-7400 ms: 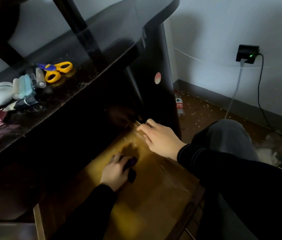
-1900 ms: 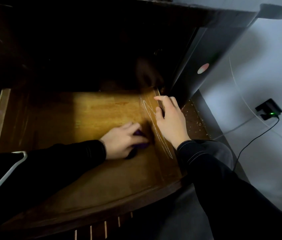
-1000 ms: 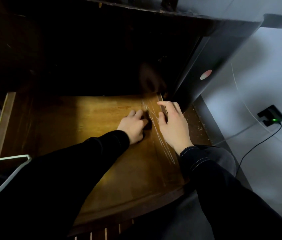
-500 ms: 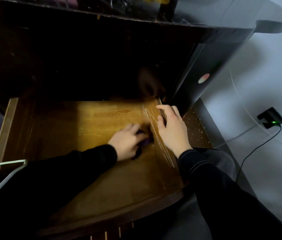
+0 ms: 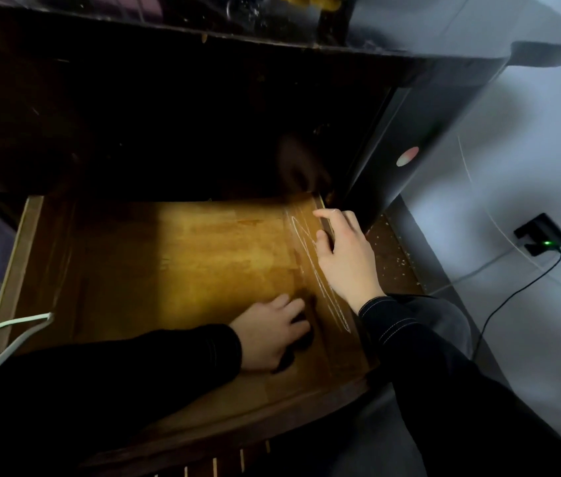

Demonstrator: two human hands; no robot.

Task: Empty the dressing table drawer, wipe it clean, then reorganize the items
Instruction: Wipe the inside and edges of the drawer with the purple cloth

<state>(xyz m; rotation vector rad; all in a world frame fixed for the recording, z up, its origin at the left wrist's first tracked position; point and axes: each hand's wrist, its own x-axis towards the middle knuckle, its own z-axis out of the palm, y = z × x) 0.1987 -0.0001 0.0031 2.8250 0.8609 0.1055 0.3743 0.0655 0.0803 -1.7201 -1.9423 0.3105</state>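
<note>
Two hands are working at the open drawer [image 5: 176, 256]. Left hand [image 5: 268, 333] is gripping a dark cloth [image 5: 303, 340], mostly hidden, pressing it on the drawer floor near the right front corner. Right hand [image 5: 344, 256] is clasping the drawer's right wall, fingers curling over the rim. Worktop [image 5: 444, 25] is overhanging the drawer's back. Charger [image 5: 540, 232] is glowing green, right of the drawer.

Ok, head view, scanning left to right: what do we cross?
White cord → left wall of the drawer → left hand gripping a dark cloth → right hand holding the drawer's right wall → round sticker → charger with a green light.
</note>
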